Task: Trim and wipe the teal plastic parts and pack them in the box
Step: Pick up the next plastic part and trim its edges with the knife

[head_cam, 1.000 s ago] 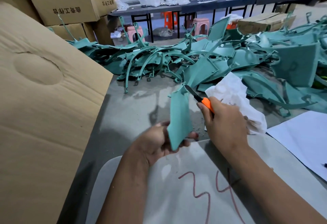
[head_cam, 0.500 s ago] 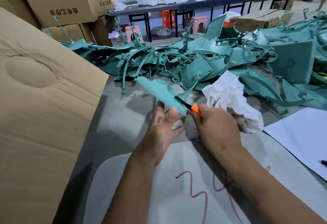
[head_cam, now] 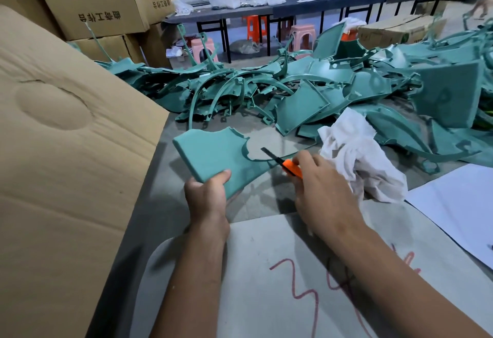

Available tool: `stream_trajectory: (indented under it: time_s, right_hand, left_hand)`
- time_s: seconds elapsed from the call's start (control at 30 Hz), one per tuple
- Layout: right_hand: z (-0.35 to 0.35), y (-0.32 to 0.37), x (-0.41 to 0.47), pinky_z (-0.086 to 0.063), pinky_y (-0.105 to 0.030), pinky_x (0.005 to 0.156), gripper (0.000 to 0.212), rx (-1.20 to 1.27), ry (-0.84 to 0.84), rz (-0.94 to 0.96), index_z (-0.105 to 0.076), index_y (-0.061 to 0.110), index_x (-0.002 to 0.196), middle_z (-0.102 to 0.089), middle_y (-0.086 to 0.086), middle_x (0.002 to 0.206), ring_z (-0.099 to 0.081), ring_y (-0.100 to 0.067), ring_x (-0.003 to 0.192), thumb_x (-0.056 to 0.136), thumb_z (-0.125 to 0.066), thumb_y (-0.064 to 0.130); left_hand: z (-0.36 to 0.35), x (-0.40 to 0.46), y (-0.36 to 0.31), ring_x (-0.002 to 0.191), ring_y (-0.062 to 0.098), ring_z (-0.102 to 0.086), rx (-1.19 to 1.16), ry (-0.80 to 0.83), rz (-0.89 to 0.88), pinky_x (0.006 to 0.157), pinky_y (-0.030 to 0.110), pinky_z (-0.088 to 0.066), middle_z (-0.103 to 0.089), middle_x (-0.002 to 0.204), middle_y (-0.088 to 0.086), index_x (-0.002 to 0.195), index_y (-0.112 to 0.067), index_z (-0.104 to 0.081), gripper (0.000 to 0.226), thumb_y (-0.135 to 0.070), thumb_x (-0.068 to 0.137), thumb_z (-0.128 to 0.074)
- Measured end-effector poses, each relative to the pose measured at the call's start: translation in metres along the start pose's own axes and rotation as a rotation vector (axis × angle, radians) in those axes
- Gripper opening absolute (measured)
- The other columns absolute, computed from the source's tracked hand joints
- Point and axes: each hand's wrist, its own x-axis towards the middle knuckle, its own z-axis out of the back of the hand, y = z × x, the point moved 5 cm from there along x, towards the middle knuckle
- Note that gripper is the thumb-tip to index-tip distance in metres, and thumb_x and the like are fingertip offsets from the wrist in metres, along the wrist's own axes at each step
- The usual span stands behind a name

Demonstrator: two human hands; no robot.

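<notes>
The left hand (head_cam: pixel 206 193) has its grip clamped on the near corner of a flat teal part (head_cam: pixel 213 155), thumb on top, holding it level just above the grey table (head_cam: pixel 170 204). The right hand (head_cam: pixel 324 191) is curled round an orange-handled knife (head_cam: pixel 282 163), its dark blade lying at the scalloped cut-out on the part's right edge. I would say this is the trimming step, with the blade set to shave flash off that curved edge.

Just right of the part sits a crumpled white rag (head_cam: pixel 357 156), touching the back of the right hand. Beyond the part is a big heap of untrimmed teal parts (head_cam: pixel 306 86). To the part's left stands a cardboard box flap (head_cam: pixel 66 137), presumably the packing box.

The next move likely calls for drawing the blade along the notch away from the left thumb, turning the part to reach the other edges, then taking up the rag.
</notes>
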Motion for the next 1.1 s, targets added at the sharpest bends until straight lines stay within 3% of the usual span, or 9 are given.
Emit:
stream_trajectory:
  time_s: [0.2,0.33,0.43,0.57,0.7,0.77,0.93,1.0,1.1]
  right_hand:
    - [-0.003,0.002,0.004,-0.035,-0.034,0.062,0.011,-0.036,-0.022,-0.02,-0.058,0.024,0.097,-0.057,0.001,0.088,-0.052,-0.026,0.08,0.089,-0.062,0.017]
    - [0.009,-0.029,0.012,-0.04,-0.032,0.061,0.009,-0.06,-0.067,-0.197,-0.063,0.018,0.086,-0.055,-0.002,0.076,-0.047,-0.019,0.059,0.094,-0.059,0.016]
    - [0.016,-0.044,0.015,-0.05,-0.038,0.062,0.012,-0.141,-0.09,-0.238,-0.068,0.017,0.092,-0.061,-0.005,0.081,-0.059,-0.032,0.068,0.093,-0.057,0.014]
    - [0.016,-0.013,0.004,-0.031,-0.027,0.053,0.026,-0.026,-0.255,-0.038,-0.067,0.022,0.117,-0.067,-0.003,0.081,-0.05,-0.026,0.063,0.094,-0.069,0.013]
    - [-0.004,0.009,0.001,-0.048,-0.037,0.062,0.046,0.07,-0.085,0.12,-0.061,0.037,0.128,-0.066,-0.002,0.091,-0.061,-0.032,0.076,0.087,-0.073,0.02]
    - [-0.012,0.016,0.001,-0.053,-0.04,0.071,0.042,0.103,-0.026,0.151,-0.062,0.037,0.13,-0.064,-0.001,0.096,-0.063,-0.032,0.084,0.091,-0.07,0.024]
    - [-0.02,0.026,-0.004,-0.043,-0.034,0.067,0.037,0.074,0.063,0.275,-0.061,0.037,0.128,-0.052,0.005,0.093,-0.053,-0.022,0.088,0.091,-0.059,0.036]
    - [-0.022,0.021,-0.001,-0.047,-0.036,0.067,0.047,-0.006,0.094,0.246,-0.054,0.042,0.138,-0.057,0.004,0.093,-0.059,-0.025,0.089,0.093,-0.062,0.033]
    - [-0.018,0.012,0.006,-0.049,-0.037,0.07,0.05,-0.049,0.062,0.154,-0.05,0.05,0.144,-0.068,0.005,0.099,-0.065,-0.028,0.094,0.098,-0.062,0.038]
  left_hand:
    - [0.009,0.004,0.0,0.081,0.034,-0.073,-0.062,-0.075,0.087,0.057,0.044,-0.062,-0.074,0.096,0.014,0.103,-0.005,-0.066,0.027,0.007,0.079,-0.068]
    - [0.025,0.006,-0.009,0.073,0.021,-0.07,0.012,-0.206,-0.007,0.071,0.041,-0.062,-0.071,0.088,0.003,0.084,-0.015,-0.058,0.026,0.005,0.073,-0.072]
    - [0.028,0.003,-0.012,0.076,0.022,-0.071,0.039,-0.238,-0.037,0.08,0.046,-0.062,-0.073,0.091,0.005,0.093,-0.01,-0.064,0.027,0.005,0.072,-0.072]
    - [0.021,-0.006,-0.007,0.082,0.026,-0.071,0.081,-0.317,-0.061,0.085,0.045,-0.062,-0.072,0.093,0.005,0.102,-0.01,-0.065,0.032,-0.002,0.073,-0.074]
    - [0.018,-0.013,-0.004,0.074,0.02,-0.065,0.071,-0.376,-0.101,0.075,0.029,-0.052,-0.062,0.075,-0.009,0.097,-0.013,-0.066,0.028,-0.003,0.073,-0.076]
    - [0.016,-0.015,-0.004,0.076,0.021,-0.066,0.075,-0.375,-0.119,0.074,0.027,-0.05,-0.062,0.076,-0.009,0.092,-0.015,-0.062,0.026,-0.003,0.073,-0.075]
    - [0.016,-0.013,-0.004,0.07,0.016,-0.066,0.071,-0.387,-0.116,0.071,0.025,-0.048,-0.059,0.072,-0.013,0.086,-0.015,-0.059,0.024,0.0,0.074,-0.075]
    - [0.016,-0.012,-0.003,0.066,0.006,-0.062,0.059,-0.385,-0.1,0.069,0.024,-0.047,-0.059,0.071,-0.014,0.085,-0.016,-0.058,0.025,0.0,0.075,-0.074]
    - [0.017,-0.012,-0.002,0.071,0.014,-0.067,0.06,-0.368,-0.062,0.071,0.027,-0.052,-0.062,0.072,-0.01,0.085,-0.013,-0.06,0.022,0.0,0.074,-0.074]
